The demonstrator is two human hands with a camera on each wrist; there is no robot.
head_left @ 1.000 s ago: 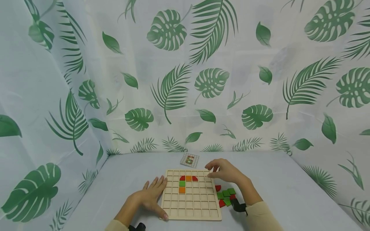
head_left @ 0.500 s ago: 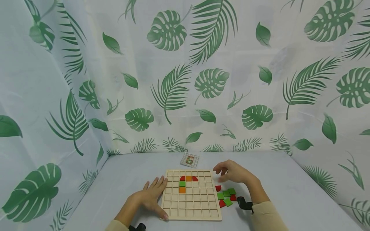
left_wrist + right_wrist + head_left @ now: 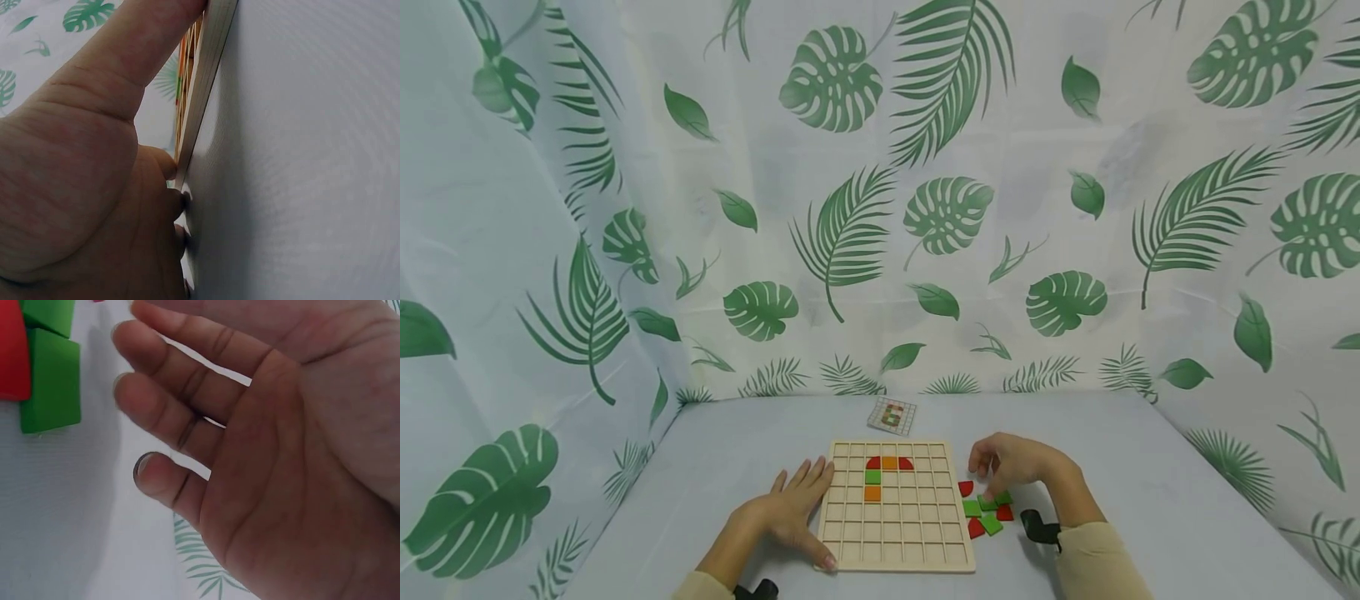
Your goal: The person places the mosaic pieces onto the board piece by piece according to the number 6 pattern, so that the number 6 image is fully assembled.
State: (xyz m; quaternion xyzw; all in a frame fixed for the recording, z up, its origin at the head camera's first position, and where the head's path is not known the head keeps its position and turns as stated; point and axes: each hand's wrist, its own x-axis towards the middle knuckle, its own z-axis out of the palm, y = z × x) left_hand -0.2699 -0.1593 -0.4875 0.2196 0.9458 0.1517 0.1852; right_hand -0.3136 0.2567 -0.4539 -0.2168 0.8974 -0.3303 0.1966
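My left hand lies spread along the left side of a wooden grid board, thumb at its near left corner. In the left wrist view the thumb reaches the board's edge. Tiles sit in the upper left cells: two red rounded ones, an orange square with another orange above, and a green square. Right of the board, my right hand hovers over loose green tiles and red tiles. Its fingers are loosely bent, with no tile visible between them; the index fingertip is partly cut off in the right wrist view.
A small card with a coloured grid pattern lies behind the board. White cloth covers the table. A leaf-printed curtain stands at the back and sides. Both wrists wear black camera mounts.
My right hand has moved from over the board's upper right corner to the right and nearer, down to the loose tiles. The left hand and the placed tiles stay put.
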